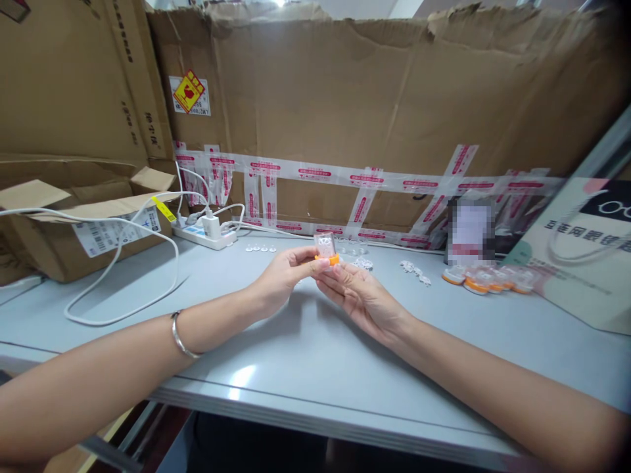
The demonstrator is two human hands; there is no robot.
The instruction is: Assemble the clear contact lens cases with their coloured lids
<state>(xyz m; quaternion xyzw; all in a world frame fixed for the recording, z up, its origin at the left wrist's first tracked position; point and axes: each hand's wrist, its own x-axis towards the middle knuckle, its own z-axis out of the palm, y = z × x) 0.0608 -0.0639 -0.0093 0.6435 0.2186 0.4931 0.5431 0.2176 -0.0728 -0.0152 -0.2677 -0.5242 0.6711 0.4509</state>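
Note:
Above the middle of the table, my two hands meet at a small clear plastic piece with an orange base (pixel 325 248). My left hand (pixel 282 279) pinches it from the left, thumb along the orange part. From the right, my right hand (pixel 365 299) has its thumb and fingertips closed on the lower end. The clear part stands upright above the fingers; its underside is hidden by them. On the table beyond lie small white discs (pixel 261 249), clear round pieces (pixel 355 247), a little pile of white parts (pixel 363 263) and another white cluster (pixel 415 272).
Several orange-and-clear pieces (pixel 486 281) are grouped at right, by a blurred upright object (pixel 470 233) and a printed white board (pixel 576 263). At left stand a power strip (pixel 204 236), a looping white cable (pixel 123 322) and an open carton (pixel 89 243). Taped cardboard (pixel 315 98) walls the back.

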